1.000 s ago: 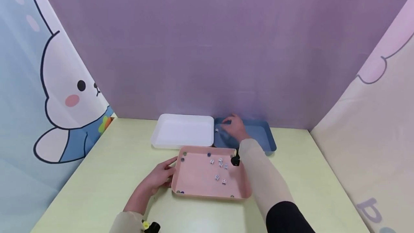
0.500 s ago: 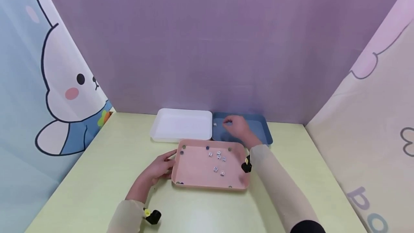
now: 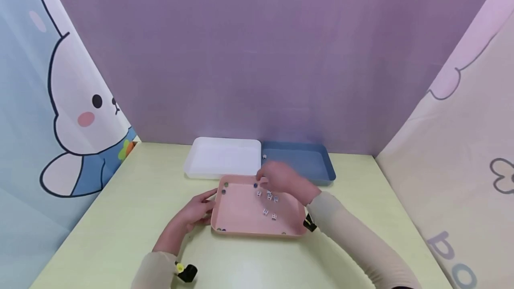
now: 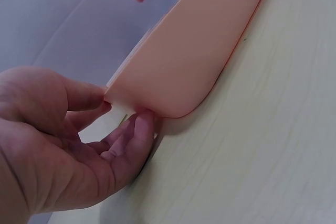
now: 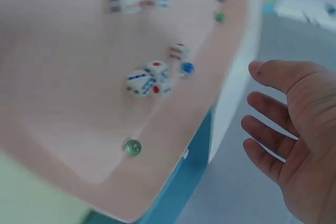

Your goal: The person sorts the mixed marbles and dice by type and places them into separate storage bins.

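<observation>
Inside pink tray [image 3: 238, 206], cubic dice [image 5: 138, 83]; round, glassy marbles [image 5: 132, 147]

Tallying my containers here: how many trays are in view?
3: white tray at back left, blue tray to its right, pink tray in front of both.

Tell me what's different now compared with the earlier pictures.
The right hand has moved back toward the person, from over the blue tray to above the far edge of the pink tray. Its fingers are now apart, holding nothing visible. The left hand stays against the pink tray's left side; the dice there and the single die in the blue tray look unmoved.
</observation>
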